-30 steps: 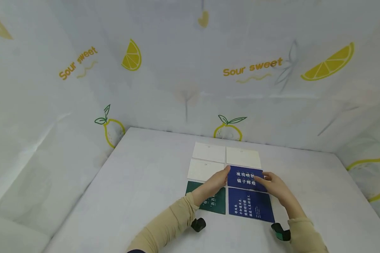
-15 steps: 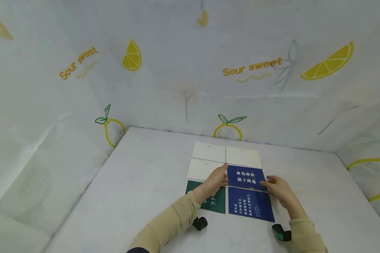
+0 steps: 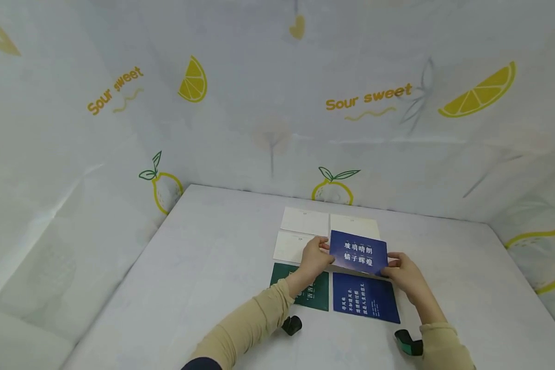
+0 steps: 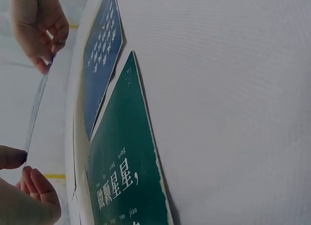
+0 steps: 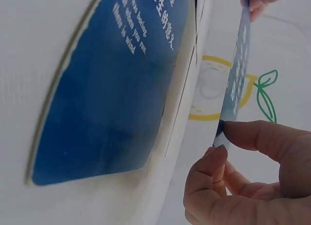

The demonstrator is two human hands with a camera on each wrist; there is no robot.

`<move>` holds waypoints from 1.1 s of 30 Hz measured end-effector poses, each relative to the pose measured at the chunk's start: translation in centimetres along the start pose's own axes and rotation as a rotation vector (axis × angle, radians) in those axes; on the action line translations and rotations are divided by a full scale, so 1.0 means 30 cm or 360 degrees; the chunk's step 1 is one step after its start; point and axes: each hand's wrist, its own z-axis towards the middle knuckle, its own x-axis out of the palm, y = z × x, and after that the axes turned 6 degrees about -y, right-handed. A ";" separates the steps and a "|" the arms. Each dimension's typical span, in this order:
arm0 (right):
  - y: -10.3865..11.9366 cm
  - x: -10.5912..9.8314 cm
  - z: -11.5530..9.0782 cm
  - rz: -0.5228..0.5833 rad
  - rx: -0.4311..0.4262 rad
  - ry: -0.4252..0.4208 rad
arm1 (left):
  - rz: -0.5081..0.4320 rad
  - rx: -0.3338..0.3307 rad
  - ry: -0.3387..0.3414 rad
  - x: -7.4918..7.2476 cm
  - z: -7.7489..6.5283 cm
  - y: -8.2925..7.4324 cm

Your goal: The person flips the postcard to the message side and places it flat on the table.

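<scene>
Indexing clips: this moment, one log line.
left hand: pinches raised blue card | right hand: pinches its opposite edge | green card, second blue card: on table

A thin, rectangular blue card [image 3: 358, 253], bearing two rows of large white Chinese characters, spans the space between the left hand [image 3: 313, 260] and the right hand [image 3: 406, 276], each pinching one end. It is raised clear of the bench [image 3: 203, 267], tilted with its lettered face toward the wearer, and slightly bowed from hand to hand.
</scene>
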 end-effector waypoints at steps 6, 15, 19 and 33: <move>0.022 -0.007 -0.015 0.0070 -0.0053 -0.0096 | -0.0016 0.0197 -0.0078 -0.013 0.001 0.001; -0.036 -0.005 0.038 0.0272 -0.0083 -0.0334 | -0.0021 0.0289 -0.0114 -0.024 0.008 -0.018; -0.149 0.031 0.124 0.0437 -0.0140 -0.0367 | -0.0045 0.0263 -0.0089 -0.029 0.010 -0.013; -0.202 0.053 0.135 0.0482 -0.0134 -0.0234 | -0.0014 0.0168 0.0072 -0.031 0.011 0.008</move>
